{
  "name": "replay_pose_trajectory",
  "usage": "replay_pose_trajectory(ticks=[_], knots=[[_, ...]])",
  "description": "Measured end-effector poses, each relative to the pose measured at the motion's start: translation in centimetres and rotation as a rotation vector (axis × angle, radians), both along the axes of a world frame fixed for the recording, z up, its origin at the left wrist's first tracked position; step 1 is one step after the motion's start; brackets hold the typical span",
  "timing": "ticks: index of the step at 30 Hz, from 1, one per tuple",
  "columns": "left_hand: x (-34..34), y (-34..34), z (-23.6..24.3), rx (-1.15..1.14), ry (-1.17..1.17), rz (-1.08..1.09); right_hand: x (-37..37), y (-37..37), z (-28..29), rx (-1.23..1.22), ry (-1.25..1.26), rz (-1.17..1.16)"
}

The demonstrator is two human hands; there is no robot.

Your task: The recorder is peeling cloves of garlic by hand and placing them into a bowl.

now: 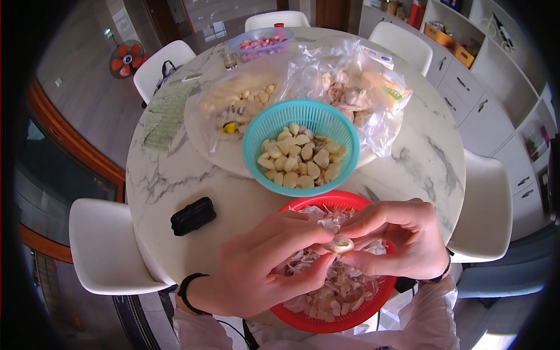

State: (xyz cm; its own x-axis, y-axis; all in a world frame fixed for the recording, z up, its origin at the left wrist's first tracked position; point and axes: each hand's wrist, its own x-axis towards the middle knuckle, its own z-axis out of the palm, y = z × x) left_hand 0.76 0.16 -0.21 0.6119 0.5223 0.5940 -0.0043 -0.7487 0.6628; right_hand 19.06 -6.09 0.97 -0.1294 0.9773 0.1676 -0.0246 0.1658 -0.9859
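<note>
Between the fingertips of both hands is a garlic clove [340,244], pale with some skin about it. My left hand [274,256] pinches it from the left, thumb below and forefinger above. From the other side my right hand [402,236] grips it the same way. Both hands are over a red basket [382,294] heaped with papery garlic skins [332,297]. Just beyond them stands a turquoise basket [252,153] holding many peeled cloves [297,157]. My hands hide part of the red basket's contents.
Behind the turquoise basket, clear plastic bags [309,67] hold garlic bulbs [353,99] and loose cloves [256,96]. A bowl of small purplish pieces [261,44] stands at the far side. A black case [193,216] and a green cloth [166,119] lie on the marble-patterned round table [169,175]; white chairs [111,245] surround it.
</note>
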Motion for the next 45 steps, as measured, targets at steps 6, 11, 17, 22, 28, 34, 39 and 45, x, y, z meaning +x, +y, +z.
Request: replay_pose_trajectory(ticks=[6, 11, 17, 22, 28, 34, 39, 45], knots=[[0.0, 0.1, 0.2, -0.016, 0.021, -0.016, 0.3, 0.0, 0.1, 0.0, -0.056, 0.002], [0.0, -0.5, 0.5, -0.067, 0.022, 0.033, 0.3, 0.2, -0.1, 0.005, 0.042, -0.015], [0.2, -0.5, 0.1, 0.0, 0.003, 0.06, 0.9, 0.2, -0.2, 0.089, -0.014, 0.085], [0.0, -0.5, 0.4, 0.054, 0.038, 0.07, 0.8, 0.2, -0.1, 0.067, 0.002, 0.094], [0.3, -0.5, 0.3, 0.1, 0.029, 0.099, 0.9, 0.3, -0.3, 0.036, -0.017, 0.091], [0.4, -0.2, -0.3, 0.181, 0.003, 0.132, 0.8, 0.5, -0.5, 0.042, -0.021, 0.088], [0.1, -0.5, 0.4, 0.107, 0.037, 0.112, 1.1, 0.9, -0.4, -0.069, 0.133, 0.16], [-0.6, -0.5, 0.5, -0.006, 0.059, 0.148, 1.6, 1.3, -0.1, -0.181, 0.294, 0.249]])
